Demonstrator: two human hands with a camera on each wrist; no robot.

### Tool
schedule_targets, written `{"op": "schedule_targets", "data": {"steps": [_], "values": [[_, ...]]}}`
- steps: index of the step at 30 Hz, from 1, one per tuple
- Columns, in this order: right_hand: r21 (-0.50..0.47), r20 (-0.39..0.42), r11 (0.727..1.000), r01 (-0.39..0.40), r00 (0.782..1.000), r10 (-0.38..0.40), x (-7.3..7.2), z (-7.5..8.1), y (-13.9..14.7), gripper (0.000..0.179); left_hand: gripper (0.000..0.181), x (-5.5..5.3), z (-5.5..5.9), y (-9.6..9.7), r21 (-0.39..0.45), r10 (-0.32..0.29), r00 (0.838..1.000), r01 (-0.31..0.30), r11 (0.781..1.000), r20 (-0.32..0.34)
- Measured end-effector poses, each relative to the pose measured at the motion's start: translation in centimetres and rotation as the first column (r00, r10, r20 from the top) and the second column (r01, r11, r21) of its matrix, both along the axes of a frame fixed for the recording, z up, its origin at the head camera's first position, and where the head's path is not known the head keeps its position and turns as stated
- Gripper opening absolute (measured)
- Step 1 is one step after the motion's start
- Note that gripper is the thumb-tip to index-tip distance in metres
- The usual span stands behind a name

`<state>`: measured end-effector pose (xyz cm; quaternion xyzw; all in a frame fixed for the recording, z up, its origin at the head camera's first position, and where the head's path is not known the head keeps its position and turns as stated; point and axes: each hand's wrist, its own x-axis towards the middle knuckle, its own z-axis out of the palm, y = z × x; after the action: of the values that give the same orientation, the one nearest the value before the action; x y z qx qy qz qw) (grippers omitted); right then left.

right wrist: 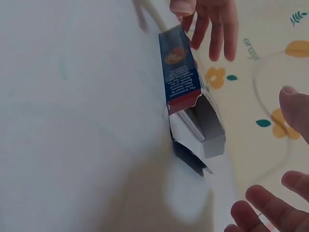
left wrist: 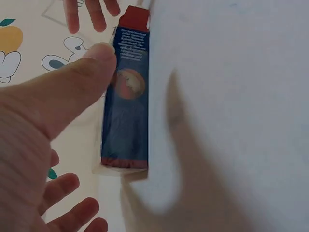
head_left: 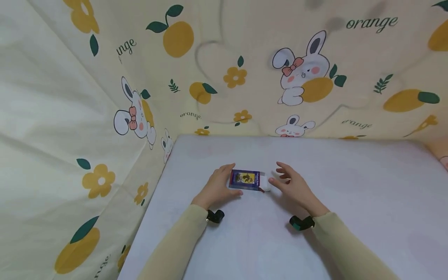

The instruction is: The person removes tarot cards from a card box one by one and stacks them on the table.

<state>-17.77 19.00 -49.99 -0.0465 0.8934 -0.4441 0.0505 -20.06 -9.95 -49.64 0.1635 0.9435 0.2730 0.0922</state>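
Observation:
A dark blue card box (head_left: 244,180) with a yellow picture on its front lies on the white table, its right end unfastened. In the right wrist view, the white-lined flap (right wrist: 185,131) hangs out of that end, and a pale stack edge (right wrist: 194,126) shows inside. My left hand (head_left: 217,185) is around the box's left end, thumb and fingers spread; in the left wrist view the thumb (left wrist: 91,72) overlaps the box's side. Just past the flap, my right hand (head_left: 295,187) hovers with fingers loosely bent and nothing in them.
The white table (head_left: 350,186) stretches to both sides and toward me. Behind it and on the left hangs a cream cloth (head_left: 259,101) printed with oranges, flowers and rabbits. Each wrist wears a black band, the left band (head_left: 215,216) close over the tabletop.

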Motion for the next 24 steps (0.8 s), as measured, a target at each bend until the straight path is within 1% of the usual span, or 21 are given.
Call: {"op": "schedule_targets", "data": {"steps": [5,10,15,24], "values": [[-0.028,0.014,0.999,-0.021,1.000,0.021,0.0,0.1,0.1,0.080,0.102,-0.2,0.3,0.4,-0.022,-0.012,1.000,0.012,1.000,0.011],[-0.059,0.016,0.997,-0.042,0.999,0.043,-0.2,-0.3,-0.4,0.078,0.097,-0.2,0.4,0.5,-0.035,-0.028,0.999,0.029,0.999,0.018],[-0.070,0.039,0.997,-0.033,0.999,0.036,-0.2,-0.7,-0.9,0.077,0.092,-0.3,0.3,0.7,-0.061,-0.049,0.999,0.050,0.997,0.020],[-0.099,0.065,0.994,-0.047,0.996,0.053,-0.2,-0.8,-1.6,0.078,0.081,-0.5,0.2,1.3,-0.116,-0.040,0.999,0.039,0.992,-0.008]]}}
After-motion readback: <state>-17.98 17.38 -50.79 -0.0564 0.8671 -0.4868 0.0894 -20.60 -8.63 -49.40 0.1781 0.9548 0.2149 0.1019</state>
